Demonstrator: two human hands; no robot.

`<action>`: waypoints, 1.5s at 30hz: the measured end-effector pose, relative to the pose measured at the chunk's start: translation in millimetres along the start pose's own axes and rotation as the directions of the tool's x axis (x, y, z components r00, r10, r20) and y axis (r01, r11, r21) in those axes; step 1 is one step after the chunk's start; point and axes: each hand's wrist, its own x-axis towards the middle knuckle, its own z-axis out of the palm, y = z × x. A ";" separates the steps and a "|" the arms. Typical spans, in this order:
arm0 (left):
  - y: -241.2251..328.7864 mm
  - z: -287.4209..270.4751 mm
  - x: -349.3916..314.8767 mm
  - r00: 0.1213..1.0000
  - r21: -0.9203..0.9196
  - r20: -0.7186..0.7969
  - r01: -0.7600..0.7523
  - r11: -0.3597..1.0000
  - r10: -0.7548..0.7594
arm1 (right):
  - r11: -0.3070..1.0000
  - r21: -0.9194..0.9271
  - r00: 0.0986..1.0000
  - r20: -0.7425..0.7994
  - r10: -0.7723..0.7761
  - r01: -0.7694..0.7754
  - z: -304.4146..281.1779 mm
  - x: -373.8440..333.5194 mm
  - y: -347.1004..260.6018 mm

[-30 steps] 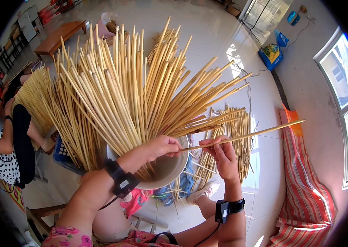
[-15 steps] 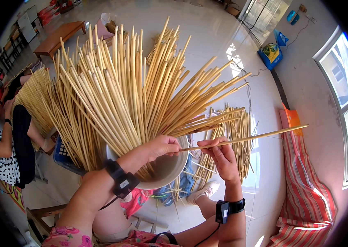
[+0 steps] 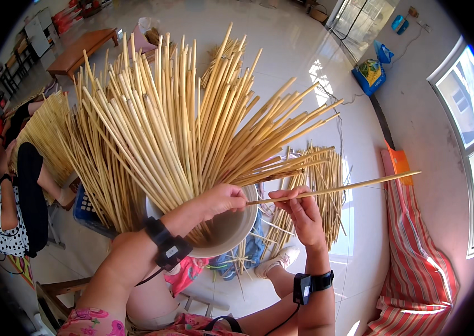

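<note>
While its long end reaches out to the right over the floor (image 3: 363, 235), the single pale stalk (image 3: 360, 184) lies nearly level in front of the person, just above the rim of the basin. The left hand (image 3: 220, 201) pinches its near tip between thumb and fingers; the right hand (image 3: 304, 215) holds it a little farther along, fingers curled lightly around it. For good control, the left pinch should stay firm and the right grip light, since the overhanging length will probably sway or tip if the right hand lets go. Below, the basin (image 3: 234, 229) carries a fanned bundle of stalks (image 3: 158, 123), close to the left forearm, so small wrist motions seem wiser than wide swings. Farther out, a blue crate (image 3: 84, 204) stands left of the basin, and loose stalks (image 3: 329, 173) lie beyond the right hand.
</note>
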 end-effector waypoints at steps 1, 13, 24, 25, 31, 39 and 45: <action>0.2 2.1 0.0 1.000 0.031 -0.024 0.017 0.999 -0.017 | 1.000 -0.013 1.000 0.010 -0.001 0.001 1.5 0.5 1.3; 3.1 11.0 -4.1 0.996 -0.172 0.080 0.061 0.983 -0.048 | 1.000 0.000 0.980 -0.200 0.016 -0.017 -5.6 3.6 1.6; -9.0 18.5 4.7 0.999 0.009 -0.052 0.008 1.000 -0.007 | 0.988 -0.152 0.958 -0.278 -0.073 0.031 18.5 5.2 7.3; -8.7 18.6 4.9 0.998 0.029 -0.059 0.007 1.000 -0.005 | 0.988 -0.152 0.957 -0.280 -0.078 0.036 18.4 5.2 6.8; 3.1 14.2 -2.0 0.999 -0.073 0.049 0.021 0.997 -0.017 | 0.994 -0.106 0.938 -0.343 -0.039 0.003 7.2 5.6 6.1; -5.4 18.2 2.7 0.999 0.027 -0.028 -0.027 0.999 0.028 | 0.986 -0.165 0.934 -0.344 -0.094 0.038 20.6 7.3 9.8; 2.4 18.2 -2.0 0.997 0.069 0.011 -0.077 0.995 0.076 | 0.989 -0.149 0.911 -0.409 -0.063 0.001 6.9 7.2 10.9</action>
